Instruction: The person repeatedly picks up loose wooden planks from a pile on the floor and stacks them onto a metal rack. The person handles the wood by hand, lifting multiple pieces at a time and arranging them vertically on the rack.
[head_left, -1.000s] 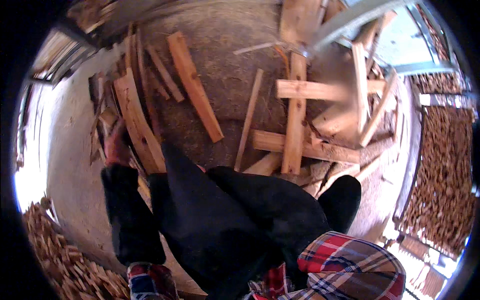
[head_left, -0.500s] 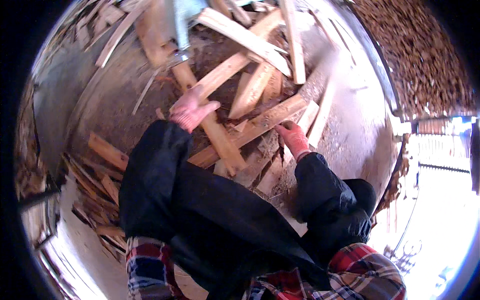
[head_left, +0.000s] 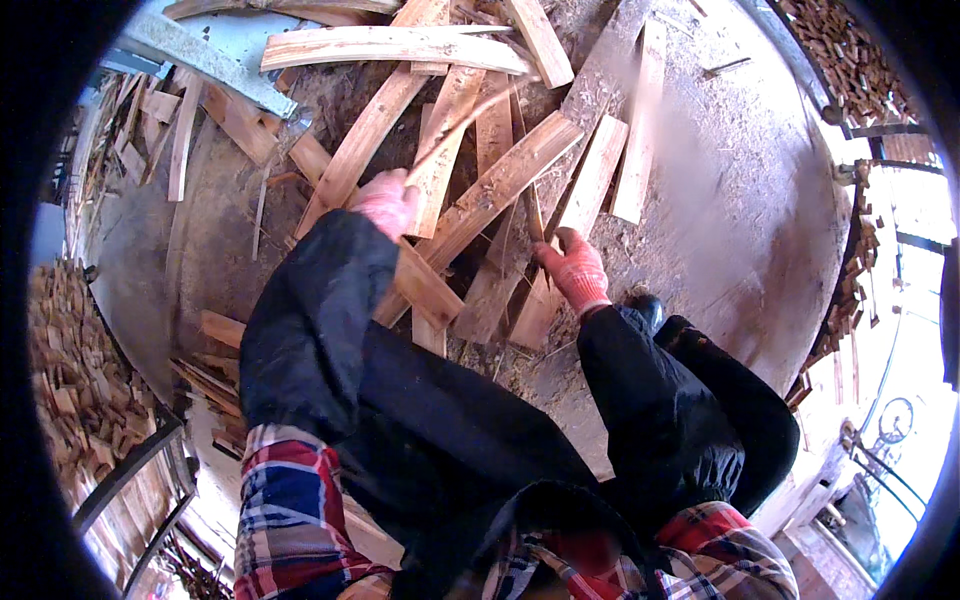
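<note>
Left hand (head_left: 385,203) closes on a thin wooden strip (head_left: 455,128) rising beyond it; right hand (head_left: 575,268) grips a plank (head_left: 560,245) (gloved, both). Best lift each clear of the scrap pile (head_left: 490,150) between them.

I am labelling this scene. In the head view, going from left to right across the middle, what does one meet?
Stacked small wood pieces → left hand in a pink glove on a plank → right hand in a pink glove → bare dusty floor → another wood stack.
</note>
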